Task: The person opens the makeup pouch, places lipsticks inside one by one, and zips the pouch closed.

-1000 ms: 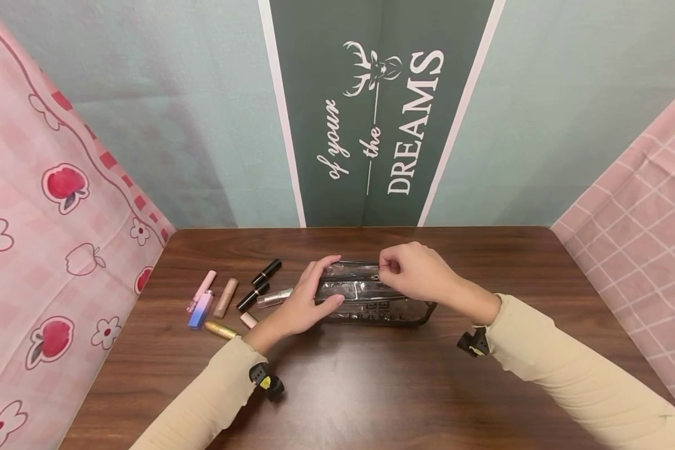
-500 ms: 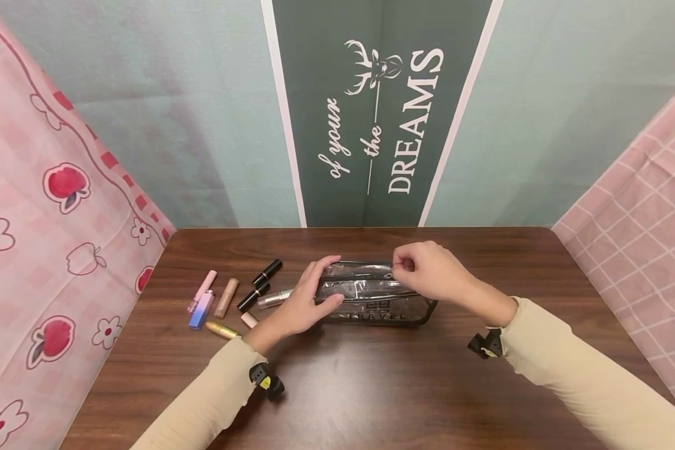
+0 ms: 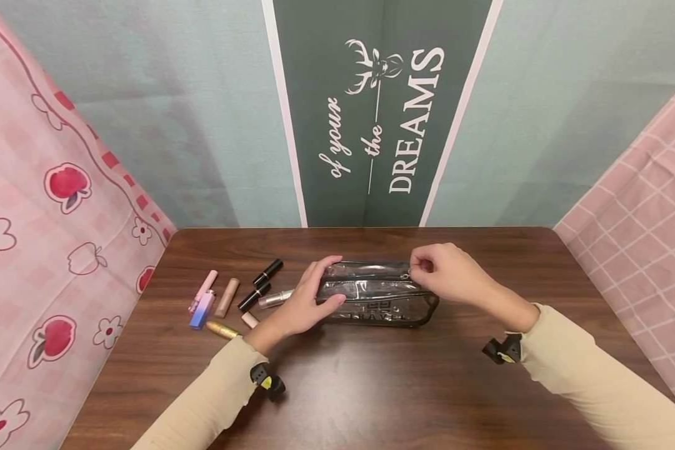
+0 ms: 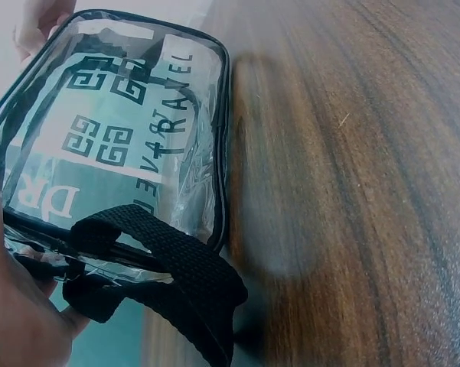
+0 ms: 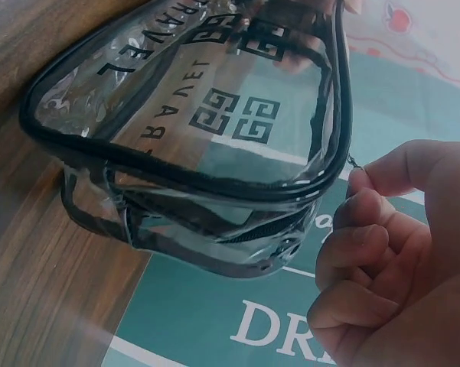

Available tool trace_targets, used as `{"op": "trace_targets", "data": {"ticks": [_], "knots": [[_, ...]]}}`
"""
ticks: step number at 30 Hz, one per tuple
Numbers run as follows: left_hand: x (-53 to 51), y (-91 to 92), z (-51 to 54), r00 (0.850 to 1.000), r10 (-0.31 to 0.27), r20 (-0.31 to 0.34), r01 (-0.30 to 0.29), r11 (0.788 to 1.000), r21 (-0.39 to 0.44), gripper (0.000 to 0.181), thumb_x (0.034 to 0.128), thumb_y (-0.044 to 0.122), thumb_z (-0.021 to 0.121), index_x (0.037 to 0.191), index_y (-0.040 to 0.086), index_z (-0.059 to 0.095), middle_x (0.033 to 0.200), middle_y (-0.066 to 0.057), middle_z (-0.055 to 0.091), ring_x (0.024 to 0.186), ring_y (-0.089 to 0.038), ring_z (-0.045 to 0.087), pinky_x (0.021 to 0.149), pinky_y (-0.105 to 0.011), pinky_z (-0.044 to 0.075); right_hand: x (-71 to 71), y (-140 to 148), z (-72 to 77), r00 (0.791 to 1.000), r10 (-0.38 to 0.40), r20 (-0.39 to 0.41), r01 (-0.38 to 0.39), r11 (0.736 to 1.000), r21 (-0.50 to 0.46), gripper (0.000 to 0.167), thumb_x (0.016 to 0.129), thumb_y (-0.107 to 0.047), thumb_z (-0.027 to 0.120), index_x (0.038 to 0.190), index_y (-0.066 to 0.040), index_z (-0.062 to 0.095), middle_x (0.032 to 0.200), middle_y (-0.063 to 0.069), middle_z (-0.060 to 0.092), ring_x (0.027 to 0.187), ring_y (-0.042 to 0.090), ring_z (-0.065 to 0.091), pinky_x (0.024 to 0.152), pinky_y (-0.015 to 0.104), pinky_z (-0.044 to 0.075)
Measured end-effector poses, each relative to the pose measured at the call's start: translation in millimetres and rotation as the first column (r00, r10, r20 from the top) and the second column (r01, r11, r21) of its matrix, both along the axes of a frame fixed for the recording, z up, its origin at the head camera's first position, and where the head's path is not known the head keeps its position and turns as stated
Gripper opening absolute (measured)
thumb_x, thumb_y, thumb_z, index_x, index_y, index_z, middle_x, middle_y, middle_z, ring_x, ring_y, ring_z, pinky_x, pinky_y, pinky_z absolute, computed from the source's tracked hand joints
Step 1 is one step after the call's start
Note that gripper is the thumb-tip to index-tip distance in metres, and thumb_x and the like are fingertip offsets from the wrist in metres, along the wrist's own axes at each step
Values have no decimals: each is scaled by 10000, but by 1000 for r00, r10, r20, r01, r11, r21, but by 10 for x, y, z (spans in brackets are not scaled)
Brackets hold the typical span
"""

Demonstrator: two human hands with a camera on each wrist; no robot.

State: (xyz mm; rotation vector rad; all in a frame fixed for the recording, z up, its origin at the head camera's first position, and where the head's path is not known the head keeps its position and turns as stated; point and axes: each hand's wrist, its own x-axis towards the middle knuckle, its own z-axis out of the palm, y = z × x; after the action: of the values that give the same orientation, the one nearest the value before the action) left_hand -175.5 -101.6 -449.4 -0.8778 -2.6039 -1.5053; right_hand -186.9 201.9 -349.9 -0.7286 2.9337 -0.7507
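With the right hand (image 3: 447, 269), pinching the zipper pull (image 3: 406, 275) between thumb and forefinger, with the other fingers folded toward the palm. Poised at the right end of the clear pouch (image 3: 378, 312), nearer to that end than the left hand (image 3: 306, 300). As for the pouch, extends leftward from the right hand near the middle of the table (image 3: 371, 387), with long axis roughly parallel to the table's far edge. Hinges, by judgement, on keeping the pull in line with that axis. Cannot tell the length of zipper (image 3: 365, 279) beyond, hidden behind the right hand. At the opposite end, gripped by the left hand, with thumb along the near side and fingers reaching to the far side. Farther off, past the left hand, strewn toward the table's left edge with loose cosmetic tubes (image 3: 227, 297).
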Motion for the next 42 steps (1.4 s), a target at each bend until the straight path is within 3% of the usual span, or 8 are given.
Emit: {"op": "trace_targets", "data": {"ticks": [7,30,35,42], "knots": [[1,4,-3,1000,-2,11,2,1000,-6,694,971,344,667,1566,263,321,1404,-91,444,1277,-247,416,1060,-550,368,12,120,-10,999,-38,-2,38,999,1,203,845,-71,586,698,-211,590,596,-90,442,551,101,425,555,295,346],[8,18,45,1000,4,13,-4,1000,-11,696,965,319,673,1562,202,335,1369,-116,454,1249,-269,431,1046,-538,384,12,401,-70,997,-50,59,52,998,-45,223,876,-38,595,715,-191,606,617,-85,451,562,92,416,563,269,350],[-12,20,12,1000,10,10,-10,1000,-12,693,961,305,678,1560,226,338,1360,-110,461,1247,-260,436,1050,-527,383,-1,423,-80,997,-56,61,59,997,-43,226,873,-36,595,709,-192,598,613,-84,441,559,91,412,561,269,348],[-27,18,-4,1000,12,3,-12,1000,-12,706,961,306,679,1560,156,339,1356,-116,462,1243,-262,437,1053,-525,380,-46,502,-131,994,-69,79,72,997,-29,221,890,-42,598,714,-175,594,609,-79,430,561,95,404,576,275,350]]}}
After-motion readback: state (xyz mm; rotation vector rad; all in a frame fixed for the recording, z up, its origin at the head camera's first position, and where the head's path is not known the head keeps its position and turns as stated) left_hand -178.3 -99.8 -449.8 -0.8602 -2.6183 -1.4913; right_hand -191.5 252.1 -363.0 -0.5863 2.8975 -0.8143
